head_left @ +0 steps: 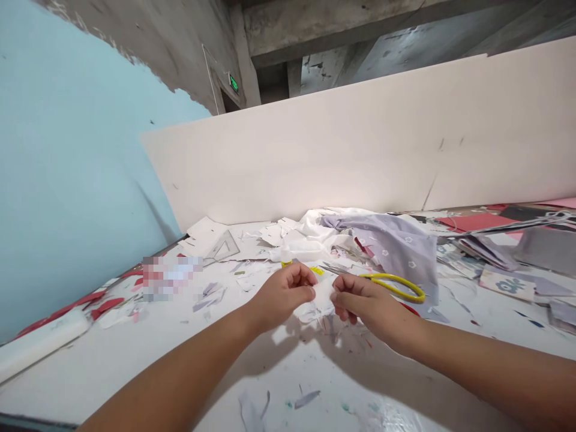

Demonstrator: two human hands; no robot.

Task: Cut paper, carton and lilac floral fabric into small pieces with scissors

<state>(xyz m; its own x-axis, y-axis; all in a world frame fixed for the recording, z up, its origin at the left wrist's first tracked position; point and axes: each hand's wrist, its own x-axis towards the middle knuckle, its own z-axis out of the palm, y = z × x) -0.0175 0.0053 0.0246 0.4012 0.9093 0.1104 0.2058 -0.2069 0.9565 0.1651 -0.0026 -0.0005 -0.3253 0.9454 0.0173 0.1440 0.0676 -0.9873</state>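
Observation:
My left hand (282, 294) and my right hand (364, 302) meet over the middle of a white table (135, 354), both with fingers curled in a pinch. Between them they hold a small white scrap of cloth or paper (320, 303), each hand gripping one side. Just behind my right hand lie yellow-handled scissors (396, 285), untouched. A small white bottle with a yellow band (299, 252) lies behind my left hand.
A lilac flowered cloth (391, 246) and white fabric are heaped at the back. Paper scraps, a clear set square (224, 247) and red pieces (96, 303) litter the table. A tall pale board (360, 150) stands behind. A white roll (40, 342) lies at the left edge.

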